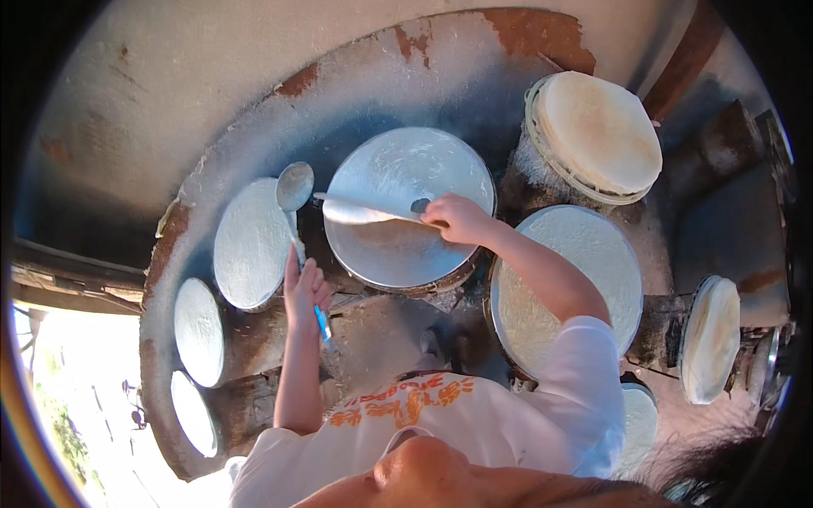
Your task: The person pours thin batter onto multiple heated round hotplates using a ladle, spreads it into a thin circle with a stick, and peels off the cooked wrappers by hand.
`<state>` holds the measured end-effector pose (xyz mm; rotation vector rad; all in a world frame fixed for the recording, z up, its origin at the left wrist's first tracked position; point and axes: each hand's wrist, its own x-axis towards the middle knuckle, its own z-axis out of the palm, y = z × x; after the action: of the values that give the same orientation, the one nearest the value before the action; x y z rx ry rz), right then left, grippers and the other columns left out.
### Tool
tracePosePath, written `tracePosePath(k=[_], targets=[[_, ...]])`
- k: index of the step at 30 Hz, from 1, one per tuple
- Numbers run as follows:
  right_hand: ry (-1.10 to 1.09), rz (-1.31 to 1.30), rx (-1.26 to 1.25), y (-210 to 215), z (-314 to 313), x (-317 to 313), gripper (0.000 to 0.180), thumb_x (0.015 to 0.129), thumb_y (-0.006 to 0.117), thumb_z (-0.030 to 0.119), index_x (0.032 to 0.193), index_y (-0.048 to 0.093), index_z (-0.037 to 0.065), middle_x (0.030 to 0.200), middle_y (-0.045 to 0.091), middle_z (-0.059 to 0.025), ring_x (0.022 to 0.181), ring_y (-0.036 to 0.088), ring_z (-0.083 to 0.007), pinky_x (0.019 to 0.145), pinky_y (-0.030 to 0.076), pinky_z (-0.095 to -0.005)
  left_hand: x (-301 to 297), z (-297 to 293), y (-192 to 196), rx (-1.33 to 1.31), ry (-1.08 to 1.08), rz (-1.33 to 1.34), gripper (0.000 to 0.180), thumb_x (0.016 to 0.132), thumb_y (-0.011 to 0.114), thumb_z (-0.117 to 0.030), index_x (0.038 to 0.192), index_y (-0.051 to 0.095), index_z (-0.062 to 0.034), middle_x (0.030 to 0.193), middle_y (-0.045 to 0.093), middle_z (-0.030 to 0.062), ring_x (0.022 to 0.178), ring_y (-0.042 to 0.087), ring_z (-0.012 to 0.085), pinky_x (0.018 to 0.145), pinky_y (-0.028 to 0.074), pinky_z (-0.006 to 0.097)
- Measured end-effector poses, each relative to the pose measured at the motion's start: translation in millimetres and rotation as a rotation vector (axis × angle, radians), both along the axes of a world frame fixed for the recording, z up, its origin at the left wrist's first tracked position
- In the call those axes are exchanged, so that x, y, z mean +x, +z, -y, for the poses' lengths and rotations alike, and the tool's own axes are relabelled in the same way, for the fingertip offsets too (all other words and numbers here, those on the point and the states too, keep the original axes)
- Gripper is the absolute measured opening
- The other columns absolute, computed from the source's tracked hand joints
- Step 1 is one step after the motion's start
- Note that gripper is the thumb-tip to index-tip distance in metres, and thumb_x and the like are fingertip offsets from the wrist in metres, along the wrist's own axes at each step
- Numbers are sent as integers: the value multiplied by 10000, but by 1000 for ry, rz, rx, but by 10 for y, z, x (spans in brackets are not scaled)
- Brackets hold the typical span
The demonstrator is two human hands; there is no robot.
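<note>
My left hand (305,292) is closed around the handle of a metal ladle (295,186); a blue end sticks out below the fingers. The ladle's bowl hangs over the edge of a round griddle coated in pale batter (250,245). With my right hand (457,220) I grip one end of a long, thin, pale spreader (364,204). It lies across the central round griddle (406,258), with white batter along its near side. The griddle's far part carries a thin whitish film. A small dark round spot shows beside my right fingers; I cannot make out what it is.
More batter-coated griddles stand around me, one (199,330) at the left and a large one (567,271) under my right forearm. A stack of round flatbreads (601,131) rests on a support at the far right. A curved, rust-patched wall (373,68) rises behind.
</note>
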<state>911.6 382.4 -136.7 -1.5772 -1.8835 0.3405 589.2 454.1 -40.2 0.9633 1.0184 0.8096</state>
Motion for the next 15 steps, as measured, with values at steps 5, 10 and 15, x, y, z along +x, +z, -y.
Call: tracePosePath(k=[5,10,15], targets=[[13,-166,-173,108,-149,313,332,644,645,9,957,713,94,1010,664,-92,928,616,-274,819,486,-365,-87,31,-28,61,-46,-73,552,952,493,-121,1443,274,-246,573,310,-47,397,266,38,336,238,200],[232,-165,-142,125,129,319,288,661,682,37,947,712,67,962,671,-100,872,625,-274,791,492,-355,-325,195,100,-21,-19,-74,548,944,506,-109,1432,297,-245,567,330,-46,395,288,34,341,248,197],[-35,-339,-373,137,501,514,310,640,670,33,947,704,61,954,671,-88,867,626,-247,804,488,-333,-335,398,-197,-108,-111,-163,558,932,494,-84,1435,293,-215,568,342,-45,392,306,56,346,266,217]])
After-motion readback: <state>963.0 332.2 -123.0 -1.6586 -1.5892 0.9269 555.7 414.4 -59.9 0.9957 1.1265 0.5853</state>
